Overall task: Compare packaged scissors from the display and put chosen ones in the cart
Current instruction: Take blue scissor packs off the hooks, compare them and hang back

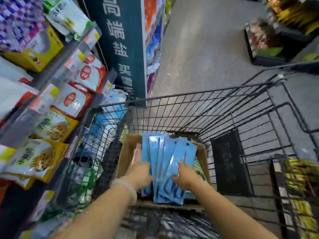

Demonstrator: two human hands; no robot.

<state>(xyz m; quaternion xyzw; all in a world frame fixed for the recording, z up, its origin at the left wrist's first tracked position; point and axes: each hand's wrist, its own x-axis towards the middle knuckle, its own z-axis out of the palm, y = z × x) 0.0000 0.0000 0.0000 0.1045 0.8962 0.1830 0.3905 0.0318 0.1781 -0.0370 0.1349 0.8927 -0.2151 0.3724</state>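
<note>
Forearms: both of mine reached out from the bottom edge and down into the cart, bare from elbow to wrist.
Left hand [139, 175]: it wore a thin clear glove bunched at the wrist, and its fingers were curled around the left edge of the blue packs, gripping them.
Right hand [185, 175]: bare, and it lay on top of the rightmost pack with fingers spread and pressed on the plastic; whether the thumb hooked under I could not tell.
Scissor packs [165, 163]: a fanned bundle of long blue blister cards, several overlapping, dark looped handles showing through near my palms, hang-holes pointing away from me.
Where they were: held between my two hands, just above the open cardboard box [126, 152] standing inside the cart.
Box contents: a white and red packet [137, 155] stood along the left inner wall; something green peeked out by my right wrist, too hidden to name.
Cart [207, 107]: dark wire mesh, its front rim up ahead, a black panel [229, 163] leaning inside on the right.
Left side: shelves [57, 80] of bagged food in white, red and yellow, blurred.
Ahead: a dark green pillar [124, 49] with pale Chinese lettering, grey floor [203, 49] beyond.
Right side: yellow goods low down, smeared by blur.
</note>
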